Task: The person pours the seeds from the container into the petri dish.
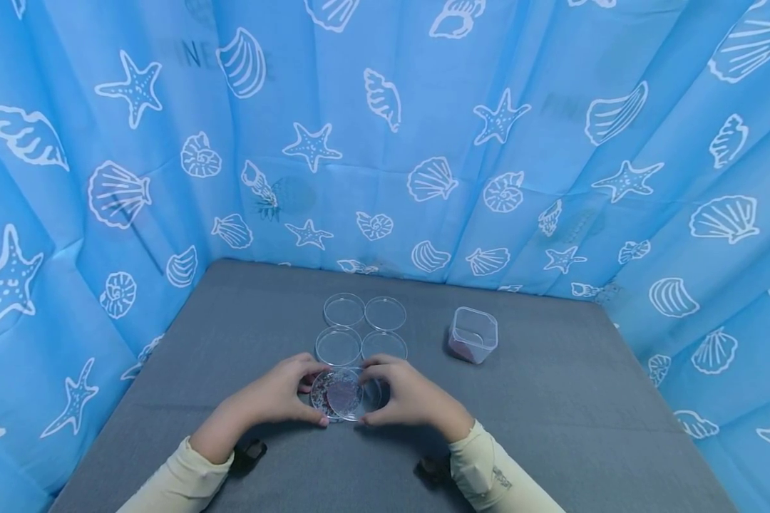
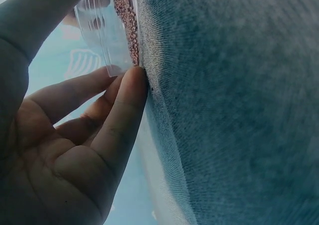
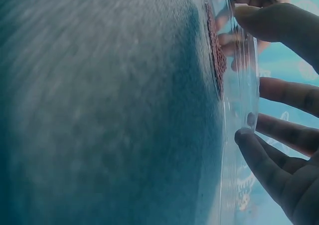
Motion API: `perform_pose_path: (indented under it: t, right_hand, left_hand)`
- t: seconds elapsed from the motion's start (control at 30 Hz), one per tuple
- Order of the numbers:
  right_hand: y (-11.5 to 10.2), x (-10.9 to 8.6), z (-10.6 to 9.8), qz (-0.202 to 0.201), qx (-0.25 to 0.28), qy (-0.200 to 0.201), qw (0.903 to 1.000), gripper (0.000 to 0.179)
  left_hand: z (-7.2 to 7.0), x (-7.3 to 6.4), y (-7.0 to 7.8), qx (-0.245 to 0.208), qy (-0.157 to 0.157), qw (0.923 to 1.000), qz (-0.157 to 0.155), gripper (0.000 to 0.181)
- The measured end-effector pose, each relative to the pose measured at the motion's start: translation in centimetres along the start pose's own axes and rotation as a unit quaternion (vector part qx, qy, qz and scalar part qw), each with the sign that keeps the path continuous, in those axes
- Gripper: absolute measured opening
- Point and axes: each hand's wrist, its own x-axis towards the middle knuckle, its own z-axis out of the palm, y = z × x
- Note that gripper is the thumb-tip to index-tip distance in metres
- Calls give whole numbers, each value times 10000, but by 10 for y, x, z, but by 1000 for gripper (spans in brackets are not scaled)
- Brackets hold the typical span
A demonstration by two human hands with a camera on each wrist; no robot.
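Observation:
A clear petri dish (image 1: pixel 319 394) with reddish-brown granules sits on the grey cloth. My left hand (image 1: pixel 281 392) grips its left side, thumb in front and fingers behind. In the left wrist view those fingertips are low at the rim, beside the granules (image 2: pixel 128 25). My right hand (image 1: pixel 417 395) holds a clear round lid (image 3: pixel 251 93) by its edge between thumb and fingers. Seen from the right wrist, the lid stands just above the granule dish and overlaps it, shifted to the right. Part of both rims is hidden behind the fingers.
Several clear petri dishes (image 1: pixel 338 346) stand in two rows just beyond my hands. To the right is a square clear plastic tub (image 1: pixel 474 333) with pinkish contents low inside. A blue shell-print curtain (image 1: pixel 385 142) surrounds the grey table (image 1: pixel 552 399) at back and sides.

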Motion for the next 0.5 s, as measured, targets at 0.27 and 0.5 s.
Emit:
perform_pose_path:
  t: [0.27,0.5]
  right_hand:
    - [-5,5,4,95,-16,-126,9999,52]
    - [-11,10,7,-63,-93,-170,9998,52]
  left_hand:
    - [1,3,-1,-105,11,9999,63,92]
    - [2,3,-3,-152,65,9999,-4,93]
